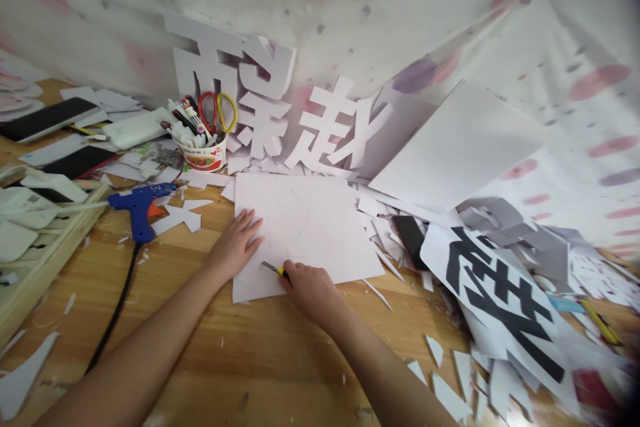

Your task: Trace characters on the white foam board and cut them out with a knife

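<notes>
A white foam-like board (315,227) with faint drawn lines lies flat on the wooden table in front of me. My left hand (235,243) rests on its left edge, fingers stretched out over the surface. In my right hand (315,290) is a utility knife (274,269) with a yellow and black handle. Its blade points left, over the lower left part of the board; whether the tip touches cannot be made out. Behind the board stand white cut-out characters (333,123), leaning near the curtain.
Left of the board lies a blue glue gun (143,207) with a black cord. A cup (205,153) holds scissors and pens. To the right are a dark phone (410,240), a printed character sheet (500,293), a leaning white board (460,147) and many scraps (450,393).
</notes>
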Motion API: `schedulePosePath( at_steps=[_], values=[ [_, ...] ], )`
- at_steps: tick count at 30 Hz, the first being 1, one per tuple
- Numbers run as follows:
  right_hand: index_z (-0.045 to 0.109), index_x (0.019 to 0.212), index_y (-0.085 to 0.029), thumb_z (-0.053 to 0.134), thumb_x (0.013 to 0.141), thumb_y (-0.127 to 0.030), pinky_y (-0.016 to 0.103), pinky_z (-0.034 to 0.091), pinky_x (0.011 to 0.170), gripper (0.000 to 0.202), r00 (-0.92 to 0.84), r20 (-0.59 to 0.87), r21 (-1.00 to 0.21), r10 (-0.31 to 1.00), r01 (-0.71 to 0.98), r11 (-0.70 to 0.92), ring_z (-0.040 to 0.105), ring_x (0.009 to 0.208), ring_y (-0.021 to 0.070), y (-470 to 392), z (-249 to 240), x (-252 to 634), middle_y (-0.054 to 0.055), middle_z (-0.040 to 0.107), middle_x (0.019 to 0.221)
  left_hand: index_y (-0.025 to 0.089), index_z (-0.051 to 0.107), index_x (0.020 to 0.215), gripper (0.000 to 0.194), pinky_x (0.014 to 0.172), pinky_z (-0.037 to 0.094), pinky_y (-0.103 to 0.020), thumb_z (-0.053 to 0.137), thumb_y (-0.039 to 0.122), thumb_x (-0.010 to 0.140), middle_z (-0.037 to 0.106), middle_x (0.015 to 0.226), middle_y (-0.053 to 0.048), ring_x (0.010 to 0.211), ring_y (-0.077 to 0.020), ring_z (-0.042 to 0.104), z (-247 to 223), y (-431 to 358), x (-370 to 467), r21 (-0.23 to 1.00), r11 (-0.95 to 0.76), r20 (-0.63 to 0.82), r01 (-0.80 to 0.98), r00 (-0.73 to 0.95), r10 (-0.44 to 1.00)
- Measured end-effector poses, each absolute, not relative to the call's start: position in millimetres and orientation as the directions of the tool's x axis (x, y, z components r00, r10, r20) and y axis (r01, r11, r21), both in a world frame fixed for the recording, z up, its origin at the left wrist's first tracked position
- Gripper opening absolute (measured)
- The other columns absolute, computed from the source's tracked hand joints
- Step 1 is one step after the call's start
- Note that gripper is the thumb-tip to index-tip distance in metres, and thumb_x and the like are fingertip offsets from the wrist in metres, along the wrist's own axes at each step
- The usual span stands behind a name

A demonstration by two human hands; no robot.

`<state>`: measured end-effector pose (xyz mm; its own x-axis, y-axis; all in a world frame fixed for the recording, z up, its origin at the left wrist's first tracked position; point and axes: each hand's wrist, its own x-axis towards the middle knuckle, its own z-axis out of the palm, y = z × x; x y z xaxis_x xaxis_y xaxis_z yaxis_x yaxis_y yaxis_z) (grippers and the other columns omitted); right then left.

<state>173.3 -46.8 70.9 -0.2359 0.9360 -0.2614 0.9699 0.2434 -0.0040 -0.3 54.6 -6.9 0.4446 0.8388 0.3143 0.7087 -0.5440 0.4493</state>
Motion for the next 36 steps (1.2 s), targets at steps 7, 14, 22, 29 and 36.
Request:
schedulePosePath(
  at_steps=[7,14,22,29,36],
  values=[
    [0.049,0.094,-0.018,0.035,0.092,-0.03,0.026,0.041,0.053,0.018,-0.236,-0.241,0.029,0.941,0.968,0.25,0.063,0.067,0.0196,-48.3,67.0,169.8,0.006,0.064,0.079,0.016,0.051,0.12,0.044,0.105,0.025,-0.045,0.038,0.04,0.085,0.04,0.136,-0.013,0.13,-0.0257,0.027,-7.6,54.5,0.4,0.462,-0.546,0.331,0.699,0.435,0.837],
    [0.048,0.095,-0.017,0.035,0.092,-0.028,0.025,0.044,0.054,0.017,-0.254,-0.266,0.064,0.93,0.958,0.279,0.064,0.066,0.0185,-46.0,70.7,166.7,0.007,0.064,0.078,0.015,0.046,0.125,0.044,0.105,0.024,-0.047,0.032,0.034,0.088,0.036,0.138,-0.013,0.13,-0.0274,0.026,-1.2,47.8,8.4,0.298,-0.505,0.285,0.81,0.43,0.857],
    [0.047,0.095,-0.015,0.037,0.091,-0.025,0.024,0.044,0.052,0.015,-0.306,-0.299,0.077,0.904,0.936,0.343,0.063,0.063,0.0173,-42.1,74.3,167.1,0.007,0.064,0.073,0.017,0.042,0.129,0.047,0.105,0.025,-0.044,0.03,0.038,0.089,0.033,0.14,-0.013,0.131,-0.0266,0.024,-0.3,47.1,8.8,0.217,-0.501,0.246,0.838,0.45,0.859],
    [0.047,0.093,-0.015,0.036,0.091,-0.024,0.025,0.044,0.049,0.015,-0.341,-0.284,0.081,0.896,0.923,0.377,0.063,0.061,0.0175,-43.0,78.4,169.2,0.006,0.064,0.071,0.016,0.041,0.13,0.047,0.105,0.025,-0.043,0.029,0.038,0.089,0.032,0.141,-0.014,0.131,-0.0263,0.023,1.7,46.8,7.6,0.202,-0.509,0.226,0.837,0.465,0.856],
    [0.048,0.093,-0.015,0.039,0.09,-0.023,0.025,0.044,0.05,0.012,-0.326,-0.308,0.073,0.894,0.929,0.364,0.064,0.064,0.0184,-42.9,82.4,171.0,0.006,0.065,0.072,0.016,0.041,0.129,0.047,0.105,0.024,-0.045,0.03,0.038,0.089,0.032,0.141,-0.013,0.131,-0.0269,0.023,5.0,46.3,8.0,0.185,-0.505,0.21,0.843,0.468,0.859]
  ],
)
